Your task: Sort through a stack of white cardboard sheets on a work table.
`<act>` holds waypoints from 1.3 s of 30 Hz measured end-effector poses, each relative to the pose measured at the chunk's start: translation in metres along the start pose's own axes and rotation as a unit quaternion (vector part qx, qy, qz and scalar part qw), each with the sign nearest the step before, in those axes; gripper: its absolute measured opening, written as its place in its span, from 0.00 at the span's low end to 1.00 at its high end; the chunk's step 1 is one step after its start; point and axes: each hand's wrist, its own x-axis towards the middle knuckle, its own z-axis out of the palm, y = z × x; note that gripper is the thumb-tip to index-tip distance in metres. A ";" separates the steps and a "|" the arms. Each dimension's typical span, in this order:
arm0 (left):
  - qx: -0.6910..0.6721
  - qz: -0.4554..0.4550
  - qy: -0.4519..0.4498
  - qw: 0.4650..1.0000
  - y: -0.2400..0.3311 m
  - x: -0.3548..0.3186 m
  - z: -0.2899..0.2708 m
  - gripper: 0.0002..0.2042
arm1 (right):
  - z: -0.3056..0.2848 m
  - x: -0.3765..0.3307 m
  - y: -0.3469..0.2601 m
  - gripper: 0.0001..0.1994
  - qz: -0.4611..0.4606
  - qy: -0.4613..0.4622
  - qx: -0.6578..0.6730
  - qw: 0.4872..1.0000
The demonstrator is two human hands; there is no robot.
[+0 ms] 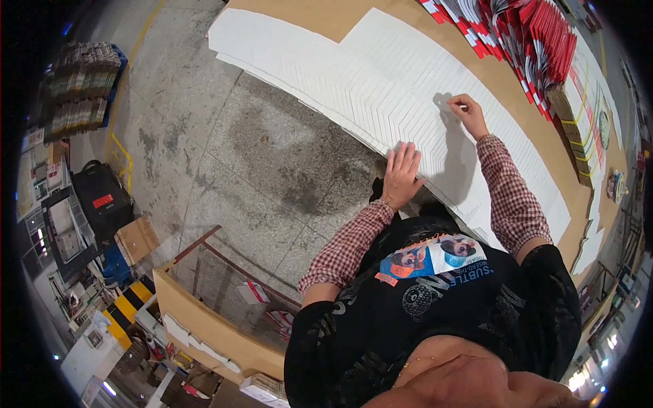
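A long overlapping row of white paper or card sheets (381, 88) lies fanned out on a brown board-topped table, each edge a little behind the one before. My left hand (401, 178) rests flat with fingers stretched out on the near edge of the sheets. Farther right, my right hand (468, 117) is raised above the row and casts a shadow on it. Its thumb and fingers are pinched together; whatever may be between them is too small to make out. Checkered sleeve covers reach both wrists.
Red and white folded pieces (537, 41) are heaped at the table's far right, beside a strapped stack (581, 129). Brown board (299, 17) borders the sheets. Left are a concrete floor (204, 136), bundled stacks (81, 81) and a black chair (101, 190). Another brown-topped table (211, 333) stands lower left.
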 end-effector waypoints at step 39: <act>0.068 -0.050 -0.024 0.996 0.025 -0.008 0.014 0.33 | 0.017 -0.023 0.003 0.10 0.051 -0.093 -0.083 0.991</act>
